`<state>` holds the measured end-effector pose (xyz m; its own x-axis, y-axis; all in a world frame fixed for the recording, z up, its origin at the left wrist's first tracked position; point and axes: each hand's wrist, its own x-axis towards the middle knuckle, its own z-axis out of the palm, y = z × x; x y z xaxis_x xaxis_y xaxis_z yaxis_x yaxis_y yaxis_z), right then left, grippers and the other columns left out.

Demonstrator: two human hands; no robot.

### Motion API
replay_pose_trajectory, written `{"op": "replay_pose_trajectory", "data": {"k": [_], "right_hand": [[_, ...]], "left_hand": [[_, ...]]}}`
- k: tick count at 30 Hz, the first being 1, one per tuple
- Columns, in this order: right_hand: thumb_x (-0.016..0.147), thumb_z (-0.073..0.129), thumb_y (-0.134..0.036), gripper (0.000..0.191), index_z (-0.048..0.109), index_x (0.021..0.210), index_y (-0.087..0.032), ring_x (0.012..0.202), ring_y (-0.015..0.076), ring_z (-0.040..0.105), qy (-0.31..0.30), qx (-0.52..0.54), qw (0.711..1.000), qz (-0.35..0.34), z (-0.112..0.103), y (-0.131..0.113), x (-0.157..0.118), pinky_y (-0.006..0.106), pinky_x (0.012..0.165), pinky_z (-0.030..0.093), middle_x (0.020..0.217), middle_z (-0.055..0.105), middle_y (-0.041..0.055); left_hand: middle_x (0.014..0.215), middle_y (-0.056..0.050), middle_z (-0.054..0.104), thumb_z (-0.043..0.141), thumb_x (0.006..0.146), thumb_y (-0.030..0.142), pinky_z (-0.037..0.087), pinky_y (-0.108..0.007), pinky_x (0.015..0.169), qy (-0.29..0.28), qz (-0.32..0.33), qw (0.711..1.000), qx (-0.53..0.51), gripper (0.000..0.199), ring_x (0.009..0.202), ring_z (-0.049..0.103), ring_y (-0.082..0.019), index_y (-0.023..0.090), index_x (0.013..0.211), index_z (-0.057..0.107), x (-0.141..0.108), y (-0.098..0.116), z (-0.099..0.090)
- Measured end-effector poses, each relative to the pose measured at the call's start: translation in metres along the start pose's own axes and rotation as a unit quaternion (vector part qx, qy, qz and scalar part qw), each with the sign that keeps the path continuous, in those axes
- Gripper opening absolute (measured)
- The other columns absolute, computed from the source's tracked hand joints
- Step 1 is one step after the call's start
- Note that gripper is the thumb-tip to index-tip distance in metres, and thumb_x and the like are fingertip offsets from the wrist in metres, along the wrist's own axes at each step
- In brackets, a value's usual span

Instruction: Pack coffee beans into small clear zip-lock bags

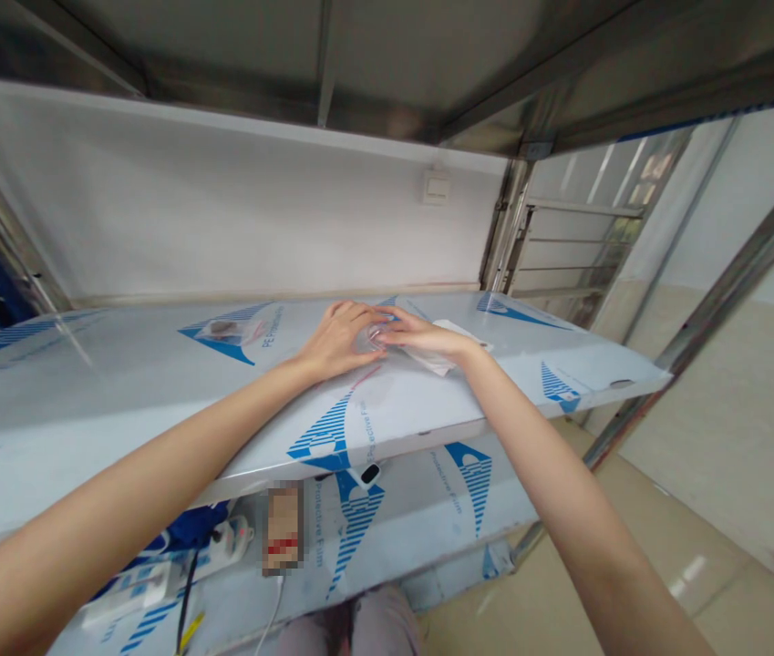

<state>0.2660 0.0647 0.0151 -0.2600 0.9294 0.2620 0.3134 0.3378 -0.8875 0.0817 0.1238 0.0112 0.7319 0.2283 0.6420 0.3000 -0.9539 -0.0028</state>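
Both hands meet over the film-covered metal shelf (236, 437), around a small clear, shiny object (374, 338) that looks like plastic. Its exact kind cannot be made out. My left hand (340, 342) curves around it from the left, the fingers bent over its far side and the thumb on the near side. From the right, my right hand (420, 333) closes its fingertips on the same object. Under and beside the right wrist lies a white sheet or packet (442, 360), partly hidden by that hand. Farther left, a small clear bag with something brown inside (224, 328) rests on the shelf.
A lower shelf (420, 519) holds a phone (283, 528) on a white cable, power strips (130, 592) and a small white-and-black device (369, 475). Metal panels (236, 55) hang overhead. A steel post (707, 319) stands at right. Behind is a wall with a switch (437, 189).
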Motion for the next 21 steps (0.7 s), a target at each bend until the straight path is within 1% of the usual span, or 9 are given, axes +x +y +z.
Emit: {"op": "replay_pose_trajectory", "data": {"k": [2,5,7,9,11,15,18,20,21], "right_hand": [[0.076,0.061,-0.024,0.049,0.047,0.123,-0.022,0.092,0.0164,0.061,0.029,-0.039,0.999,0.021,-0.018,0.000,-0.013,0.032,0.086,0.049,0.101,0.065,0.0053],[0.078,0.057,-0.025,0.042,0.050,0.120,-0.022,0.088,0.0183,0.062,0.136,-0.107,0.984,0.033,-0.051,0.008,-0.035,0.035,0.080,0.050,0.102,0.066,0.0071],[0.079,0.056,-0.024,0.035,0.055,0.114,-0.020,0.088,0.0194,0.062,0.186,-0.172,0.967,0.027,-0.069,0.014,-0.048,0.036,0.082,0.049,0.099,0.067,0.0082],[0.079,0.055,-0.025,0.029,0.060,0.107,-0.019,0.088,0.0196,0.062,0.210,-0.247,0.946,0.022,-0.078,0.018,-0.059,0.035,0.082,0.048,0.100,0.067,0.0085],[0.080,0.054,-0.029,0.023,0.065,0.098,-0.019,0.085,0.0195,0.061,0.207,-0.329,0.920,0.037,-0.077,0.017,-0.066,0.034,0.078,0.047,0.098,0.068,0.0072],[0.077,0.058,-0.040,0.021,0.071,0.081,-0.024,0.079,0.0203,0.062,0.181,-0.479,0.851,0.115,-0.058,0.009,-0.069,0.031,0.070,0.043,0.085,0.070,0.0029],[0.076,0.060,-0.037,0.017,0.071,0.077,-0.024,0.082,0.0215,0.063,0.184,-0.555,0.799,0.138,-0.045,0.008,-0.065,0.030,0.071,0.041,0.084,0.070,0.0035],[0.076,0.059,-0.034,0.016,0.070,0.078,-0.023,0.083,0.0220,0.063,0.193,-0.577,0.780,0.146,-0.041,0.011,-0.062,0.030,0.071,0.041,0.083,0.070,0.0042],[0.077,0.058,-0.033,0.016,0.070,0.079,-0.023,0.083,0.0217,0.063,0.195,-0.575,0.780,0.150,-0.040,0.014,-0.061,0.030,0.070,0.041,0.083,0.070,0.0042]], "left_hand": [[0.111,-0.006,0.063,0.061,0.075,0.044,0.026,-0.048,0.104,0.012,-0.020,0.999,-0.023,0.045,0.109,0.052,-0.024,0.020,0.112,0.057,0.001,0.000,0.000],[0.114,-0.006,0.063,0.062,0.073,0.046,0.023,-0.048,0.108,0.017,-0.046,0.995,-0.085,0.047,0.114,0.052,-0.024,0.019,0.111,0.058,0.003,0.003,0.002],[0.116,-0.007,0.063,0.060,0.075,0.045,0.030,-0.045,0.105,0.009,-0.073,0.988,-0.135,0.044,0.114,0.053,-0.023,0.018,0.110,0.059,0.004,0.007,0.002],[0.114,-0.009,0.064,0.060,0.076,0.043,0.038,-0.041,0.100,-0.007,-0.096,0.981,-0.169,0.042,0.109,0.057,-0.022,0.017,0.109,0.059,0.004,0.011,0.003],[0.113,-0.010,0.064,0.061,0.075,0.042,0.041,-0.039,0.096,-0.020,-0.096,0.980,-0.175,0.043,0.106,0.059,-0.022,0.015,0.109,0.060,0.003,0.013,0.004],[0.113,-0.011,0.064,0.061,0.074,0.043,0.042,-0.040,0.095,-0.037,-0.066,0.987,-0.140,0.047,0.106,0.058,-0.023,0.014,0.112,0.060,0.003,0.015,0.005],[0.106,-0.009,0.067,0.061,0.075,0.044,0.042,-0.040,0.094,-0.043,-0.050,0.991,-0.115,0.048,0.103,0.059,-0.023,0.016,0.114,0.060,0.003,0.014,0.005],[0.104,-0.009,0.067,0.061,0.075,0.043,0.041,-0.040,0.095,-0.040,-0.053,0.992,-0.109,0.050,0.103,0.059,-0.022,0.017,0.117,0.058,0.002,0.014,0.004],[0.104,-0.009,0.067,0.060,0.076,0.043,0.040,-0.040,0.095,-0.039,-0.059,0.991,-0.110,0.051,0.104,0.059,-0.022,0.018,0.120,0.056,0.002,0.014,0.004]]}}
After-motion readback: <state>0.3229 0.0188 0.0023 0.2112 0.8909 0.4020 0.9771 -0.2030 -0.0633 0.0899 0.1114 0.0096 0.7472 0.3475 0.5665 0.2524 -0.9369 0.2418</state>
